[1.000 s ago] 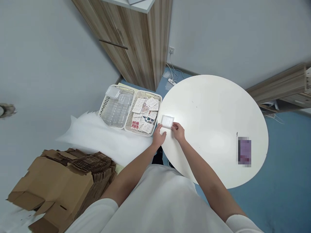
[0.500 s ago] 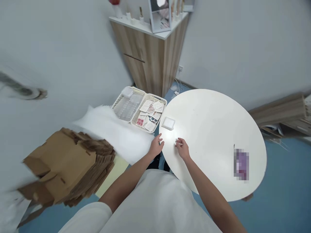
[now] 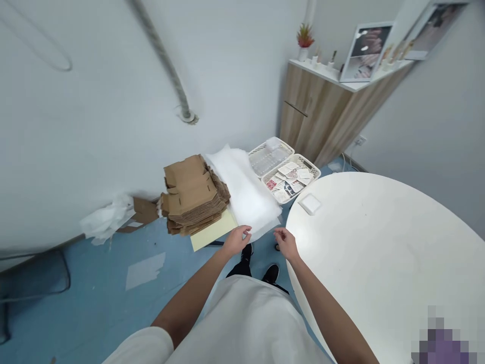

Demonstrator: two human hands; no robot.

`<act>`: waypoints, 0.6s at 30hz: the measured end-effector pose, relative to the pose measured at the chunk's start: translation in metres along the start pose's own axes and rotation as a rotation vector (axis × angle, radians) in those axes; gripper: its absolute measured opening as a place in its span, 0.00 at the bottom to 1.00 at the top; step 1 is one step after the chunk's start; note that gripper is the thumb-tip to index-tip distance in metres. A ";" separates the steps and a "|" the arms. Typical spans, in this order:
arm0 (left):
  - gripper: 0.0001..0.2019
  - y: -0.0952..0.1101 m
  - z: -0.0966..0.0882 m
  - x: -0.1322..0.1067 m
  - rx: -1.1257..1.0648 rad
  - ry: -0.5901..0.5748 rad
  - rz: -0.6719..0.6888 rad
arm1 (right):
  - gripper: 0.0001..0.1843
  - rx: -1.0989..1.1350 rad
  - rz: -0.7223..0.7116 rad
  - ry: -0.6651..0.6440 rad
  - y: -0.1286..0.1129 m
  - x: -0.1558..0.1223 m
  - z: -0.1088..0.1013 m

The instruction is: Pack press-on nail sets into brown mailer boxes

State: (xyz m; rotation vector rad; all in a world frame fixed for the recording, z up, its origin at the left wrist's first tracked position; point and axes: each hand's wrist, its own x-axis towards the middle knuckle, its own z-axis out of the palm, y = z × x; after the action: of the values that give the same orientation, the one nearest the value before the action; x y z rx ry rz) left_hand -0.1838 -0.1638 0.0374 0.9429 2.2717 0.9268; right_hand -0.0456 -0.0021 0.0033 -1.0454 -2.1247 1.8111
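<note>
My left hand (image 3: pixel 237 240) hovers with loosely curled, parted fingers over the near edge of a stack of white foam sheets (image 3: pixel 244 189), holding nothing. My right hand (image 3: pixel 286 242) hangs beside it near the rim of the round white table (image 3: pixel 379 242), fingers loosely apart and empty. A small white square pad (image 3: pixel 309 203) lies on the table's left edge, apart from both hands. A pile of flattened brown cardboard boxes (image 3: pixel 191 194) sits left of the foam on a yellow sheet (image 3: pixel 212 233).
Two white baskets stand beyond the foam: one with clear plastic trays (image 3: pixel 270 154), one with printed cards (image 3: pixel 291 179). A wooden cabinet (image 3: pixel 322 116) stands behind them. Crumpled white paper (image 3: pixel 108 217) lies by the wall. Blue floor lies to the left.
Both hands let go of the white pad and drew back off the table. The view swung left, so the table now sits right and the cardboard and foam are centred.
</note>
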 end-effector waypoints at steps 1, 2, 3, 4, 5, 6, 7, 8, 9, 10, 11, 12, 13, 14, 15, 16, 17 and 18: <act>0.12 -0.005 -0.011 -0.003 0.049 0.059 0.004 | 0.15 -0.032 -0.034 -0.040 -0.004 0.003 0.007; 0.12 -0.011 -0.023 -0.005 0.098 0.123 0.001 | 0.15 -0.068 -0.071 -0.079 -0.009 0.007 0.014; 0.12 -0.016 -0.036 -0.007 0.141 0.186 -0.013 | 0.15 -0.104 -0.108 -0.113 -0.015 0.013 0.020; 0.12 -0.022 -0.049 -0.008 0.180 0.246 -0.033 | 0.15 -0.142 -0.146 -0.144 -0.023 0.019 0.027; 0.12 -0.028 -0.062 -0.009 0.219 0.302 -0.057 | 0.15 -0.179 -0.186 -0.172 -0.031 0.027 0.034; 0.12 -0.034 -0.076 -0.010 0.257 0.349 -0.085 | 0.15 -0.216 -0.229 -0.195 -0.041 0.035 0.042; 0.13 -0.040 -0.090 -0.011 0.292 0.386 -0.116 | 0.15 -0.254 -0.277 -0.207 -0.051 0.045 0.050; 0.13 -0.045 -0.104 -0.011 0.325 0.412 -0.146 | 0.15 -0.292 -0.328 -0.208 -0.063 0.054 0.060; 0.13 -0.051 -0.118 -0.012 0.355 0.426 -0.172 | 0.14 -0.331 -0.379 -0.203 -0.075 0.064 0.069; 0.14 -0.057 -0.131 -0.012 0.383 0.429 -0.193 | 0.15 -0.369 -0.427 -0.192 -0.087 0.073 0.080; 0.14 -0.063 -0.143 -0.012 0.408 0.420 -0.206 | 0.15 -0.406 -0.468 -0.183 -0.099 0.082 0.092; 0.15 -0.069 -0.154 -0.011 0.432 0.403 -0.210 | 0.16 -0.441 -0.502 -0.178 -0.111 0.090 0.104; 0.15 -0.074 -0.163 -0.010 0.453 0.383 -0.207 | 0.17 -0.475 -0.531 -0.174 -0.121 0.097 0.117; 0.16 -0.080 -0.171 -0.008 0.471 0.362 -0.200 | 0.18 -0.511 -0.555 -0.166 -0.131 0.103 0.130; 0.16 -0.085 -0.177 -0.005 0.482 0.343 -0.193 | 0.20 -0.550 -0.575 -0.152 -0.140 0.108 0.143; 0.17 -0.089 -0.182 -0.003 0.488 0.323 -0.188 | 0.21 -0.596 -0.588 -0.133 -0.147 0.112 0.156; 0.17 -0.093 -0.186 0.001 0.488 0.301 -0.184 | 0.22 -0.648 -0.594 -0.112 -0.154 0.115 0.168; 0.18 -0.096 -0.189 0.004 0.483 0.275 -0.180 | 0.24 -0.705 -0.593 -0.089 -0.159 0.118 0.179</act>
State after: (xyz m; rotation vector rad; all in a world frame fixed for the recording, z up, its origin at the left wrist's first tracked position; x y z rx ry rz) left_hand -0.3502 -0.2859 0.0852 0.8149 2.8371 0.4558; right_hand -0.2927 -0.0796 0.0671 -0.3288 -2.8010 0.8675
